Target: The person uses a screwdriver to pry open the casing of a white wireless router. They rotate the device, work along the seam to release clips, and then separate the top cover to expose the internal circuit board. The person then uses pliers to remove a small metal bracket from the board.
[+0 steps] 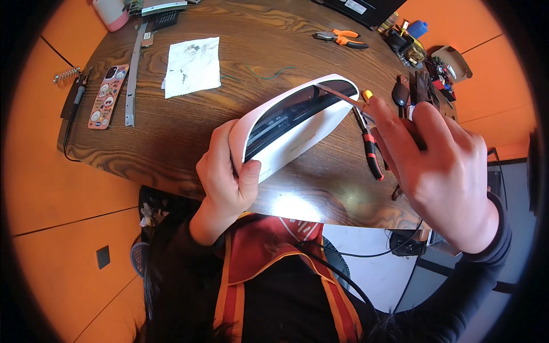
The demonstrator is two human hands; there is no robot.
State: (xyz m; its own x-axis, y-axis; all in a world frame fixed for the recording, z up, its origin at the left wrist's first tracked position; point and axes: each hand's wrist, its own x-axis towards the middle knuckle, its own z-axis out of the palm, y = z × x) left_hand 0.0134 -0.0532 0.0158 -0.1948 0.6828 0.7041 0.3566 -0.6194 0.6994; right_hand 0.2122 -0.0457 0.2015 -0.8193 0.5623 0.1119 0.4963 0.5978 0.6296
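My left hand [227,171] grips the near left end of a white plastic device housing [300,139] with a dark glossy panel [300,109] along its upper face. The thumb presses on the front edge and the fingers wrap behind. The housing is held tilted above the wooden table. My right hand [429,167] holds a slim metal tool [339,93], whose tip touches the rim of the dark panel near the far right end. The tool's handle is mostly hidden by the fingers. Pliers with red and black handles [371,156] lie on the table beside the right hand.
Orange-handled pliers [343,37] lie at the back. A white paper with dark bits [193,66], a metal strip [134,81], a patterned phone case [108,96] and a soldering iron [79,95] are at the left. Small parts and an open box [452,62] crowd the right edge.
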